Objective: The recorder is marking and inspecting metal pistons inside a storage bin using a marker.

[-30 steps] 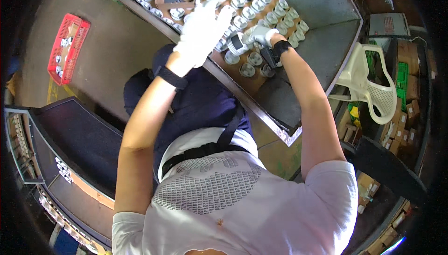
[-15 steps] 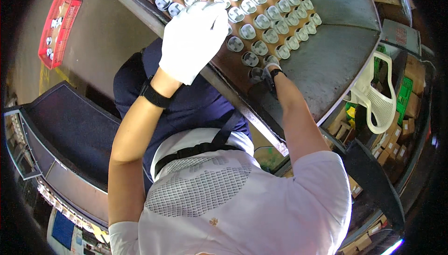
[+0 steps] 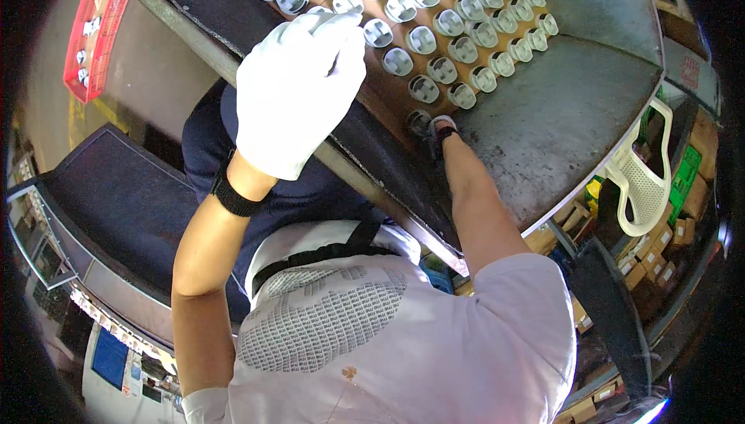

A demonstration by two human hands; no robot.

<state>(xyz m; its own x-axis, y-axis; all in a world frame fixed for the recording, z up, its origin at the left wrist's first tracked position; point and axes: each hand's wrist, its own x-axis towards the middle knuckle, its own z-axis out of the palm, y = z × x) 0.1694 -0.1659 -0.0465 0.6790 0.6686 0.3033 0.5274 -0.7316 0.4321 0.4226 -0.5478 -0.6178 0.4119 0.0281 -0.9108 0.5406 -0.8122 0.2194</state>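
My left hand (image 3: 303, 98), in a white glove, hangs above the table's near edge. Its fingers are curled together; glare and the glove hide whatever may be in them. Low over the tabletop, my right hand (image 3: 441, 130) is at the near end of the rows, its fingers closed at a round metal part (image 3: 419, 121) and mostly hidden in shadow. Several pale, round metal parts (image 3: 423, 88) with raised shapes on top stand in rows on brown cardboard (image 3: 386, 86) beyond it.
The dark metal tabletop (image 3: 566, 113) extends right of the rows. A cream plastic chair (image 3: 648, 175) stands past its right edge, near cardboard boxes (image 3: 660, 257). On the floor at left lies a red crate (image 3: 75, 51). A dark-topped bench (image 3: 116, 199) is at lower left.
The view has shifted, and the table sits farther right in it. My left hand has moved left and down. My right hand has drawn back toward the near edge, the round part moving with it.
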